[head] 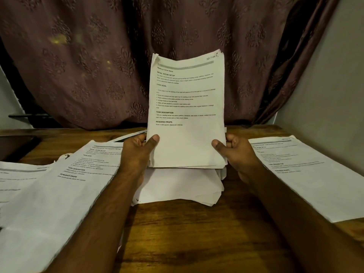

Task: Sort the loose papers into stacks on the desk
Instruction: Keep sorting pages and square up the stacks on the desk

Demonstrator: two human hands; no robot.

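Note:
A bundle of printed white papers (187,107) stands upright in the middle of the view, lifted above the desk. My left hand (137,150) grips its lower left edge with the thumb on the front page. My right hand (234,152) grips the lower right edge the same way. Under the bundle a loose pile of blank-side papers (181,188) lies on the wooden desk (187,233). Printed sheets (59,184) spread over the desk's left side. Another printed stack (315,174) lies at the right.
A brown patterned curtain (137,56) hangs behind the desk. A pale wall (334,85) closes the right side. A dark flat object (15,146) sits at the desk's far left. Bare wood shows in front, between my forearms.

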